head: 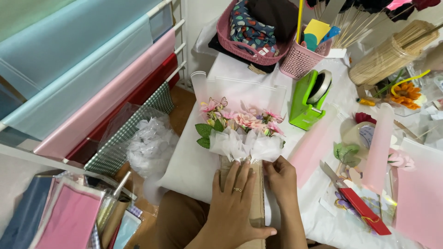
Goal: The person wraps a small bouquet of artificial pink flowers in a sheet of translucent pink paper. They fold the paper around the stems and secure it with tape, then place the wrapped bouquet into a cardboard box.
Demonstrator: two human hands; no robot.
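Bouquet: a small bunch of pink flowers (240,119) with green leaves and a white mesh ruffle lies on a white sheet (194,170) on the counter (344,94), straight ahead of me, blooms pointing away
Wrap: a brown paper strip (255,203) runs from under the ruffle toward me
My left hand (233,203): lies flat on the brown strip, fingers (240,177) spread and stretched forward, tips just short of the ruffle; it presses down and grips nothing
My right hand (280,177): beside the strip on its right edge, fingers curled, tips touching the lower rim of the ruffle; whether it pinches the mesh I cannot tell
Nearby: a green tape dispenser (308,99) stands past the flowers to the right, a red-handled cutter (362,210) lies well to the right, a pink basket (256,30) sits at the far edge
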